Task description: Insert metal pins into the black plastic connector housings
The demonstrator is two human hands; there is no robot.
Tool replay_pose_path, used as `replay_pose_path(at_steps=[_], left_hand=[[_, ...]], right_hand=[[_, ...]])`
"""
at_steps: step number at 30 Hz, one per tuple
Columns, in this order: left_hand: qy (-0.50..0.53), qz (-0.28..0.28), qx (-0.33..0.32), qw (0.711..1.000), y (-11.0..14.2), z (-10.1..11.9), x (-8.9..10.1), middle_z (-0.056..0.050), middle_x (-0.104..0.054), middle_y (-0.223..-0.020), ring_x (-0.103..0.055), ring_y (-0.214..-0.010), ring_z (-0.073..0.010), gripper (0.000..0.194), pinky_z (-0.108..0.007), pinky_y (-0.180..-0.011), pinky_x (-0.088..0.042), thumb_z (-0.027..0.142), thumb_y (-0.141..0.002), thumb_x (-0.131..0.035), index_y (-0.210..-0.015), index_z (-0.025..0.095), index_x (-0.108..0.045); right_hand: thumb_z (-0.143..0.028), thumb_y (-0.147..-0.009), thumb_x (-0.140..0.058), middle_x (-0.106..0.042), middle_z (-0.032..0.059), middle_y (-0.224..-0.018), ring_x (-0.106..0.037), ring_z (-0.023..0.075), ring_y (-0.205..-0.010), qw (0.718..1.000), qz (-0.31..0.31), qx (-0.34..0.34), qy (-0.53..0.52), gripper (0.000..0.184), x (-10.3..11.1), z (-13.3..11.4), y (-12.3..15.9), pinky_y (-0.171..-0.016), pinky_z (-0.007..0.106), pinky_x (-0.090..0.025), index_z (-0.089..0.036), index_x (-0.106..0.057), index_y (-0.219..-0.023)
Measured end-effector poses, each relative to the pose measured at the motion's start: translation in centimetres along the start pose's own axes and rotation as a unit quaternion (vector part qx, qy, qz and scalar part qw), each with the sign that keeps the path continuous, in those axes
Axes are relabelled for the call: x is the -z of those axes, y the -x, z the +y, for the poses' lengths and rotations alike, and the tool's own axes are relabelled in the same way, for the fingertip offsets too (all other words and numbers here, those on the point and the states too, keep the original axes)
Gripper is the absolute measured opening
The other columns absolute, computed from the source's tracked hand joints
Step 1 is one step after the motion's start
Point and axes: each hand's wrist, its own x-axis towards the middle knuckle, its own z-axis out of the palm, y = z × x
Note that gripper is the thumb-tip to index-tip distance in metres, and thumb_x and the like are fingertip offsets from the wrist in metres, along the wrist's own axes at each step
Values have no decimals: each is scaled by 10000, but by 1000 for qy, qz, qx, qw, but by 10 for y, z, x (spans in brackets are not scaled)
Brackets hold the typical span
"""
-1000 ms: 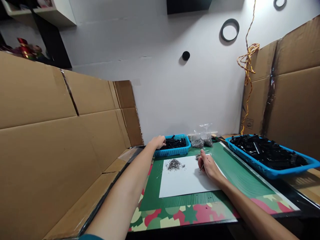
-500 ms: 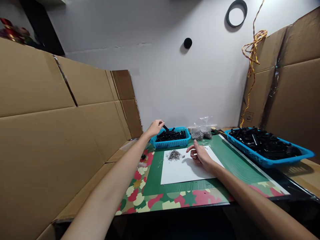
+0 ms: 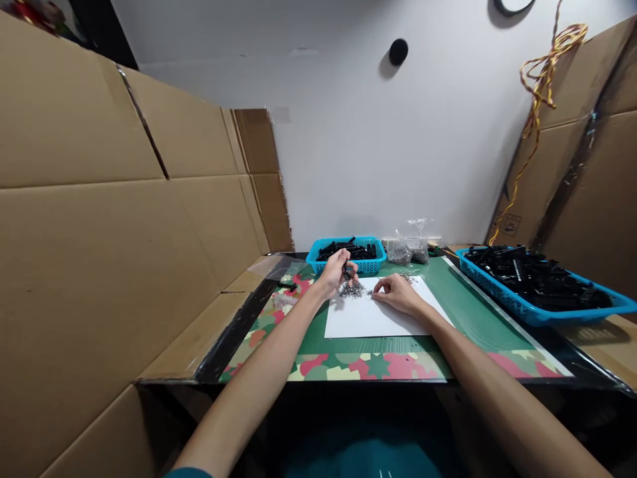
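Observation:
My left hand [image 3: 338, 272] is closed around a small black plastic part [image 3: 346, 271], held just above a pile of tiny metallic pieces [image 3: 352, 290]. That pile lies on a white sheet [image 3: 383, 322]. To its right, my right hand [image 3: 395, 292] rests low over the sheet with thumb and fingertips pinched together. Whatever is between those fingertips is too small to make out. Behind my left hand stands a blue basket [image 3: 368, 265] of black plastic parts.
A second blue basket [image 3: 527, 312], heaped with black parts, sits at the right. Clear bags [image 3: 401, 252] of small pieces stand by the wall. Cardboard walls [image 3: 199, 232] flank the table. A yellow cord [image 3: 537, 99] hangs at the right. One black part [image 3: 287, 286] lies at the left.
My left hand has come from the rear basket toward me, bringing a black part over the pile. My right hand has lowered to the sheet and its fingers have closed. The view has shifted.

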Motion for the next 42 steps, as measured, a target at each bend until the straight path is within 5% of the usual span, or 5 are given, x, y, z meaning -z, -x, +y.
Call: replay_pose_path(at_steps=[6,18,26,35,42], left_hand=[[-52,19,50,997,19,-24,-17,112,-448,-632,-264,-370,-31,459,-139,-389,-111,650,-939,-657,-1025,255,-439],[-153,-8,-2,988,22,-36,-19,50,-467,-604,-361,-497,-81,372,-216,-463,-242,503,-870,-736,-992,152,-716],[-127,-25,48,990,30,-27,-23,70,-394,-581,-274,-412,-55,319,-224,-401,-166,475,-863,-738,-899,161,-692],[-44,-79,153,984,33,-26,-29,110,-309,-585,-157,-383,-25,322,-191,-396,-77,456,-922,-685,-830,214,-493],[-47,-88,152,983,33,-25,-29,103,-321,-608,-169,-388,-29,237,-195,-388,-82,398,-947,-629,-855,199,-537]], right_hand=[[-299,-803,-711,-599,-9,-614,-451,133,-590,1000,-17,-8,-3,203,3,-1,1,-586,279,-280,-163,-847,-869],[-296,-790,-648,-544,-26,-618,-441,128,-612,999,-43,9,-15,212,10,1,6,-605,270,-302,-162,-804,-839],[-490,-811,-713,-423,-52,-564,-325,117,-559,976,79,2,-201,334,17,-10,10,-544,274,-242,-166,-749,-884],[-516,-763,-791,-666,28,-691,-334,82,-510,955,45,-16,-293,401,14,-19,13,-491,257,-244,-145,-764,-912],[-488,-777,-801,-596,-10,-618,-313,77,-496,956,38,-17,-289,369,15,-14,13,-470,256,-222,-144,-765,-907]])
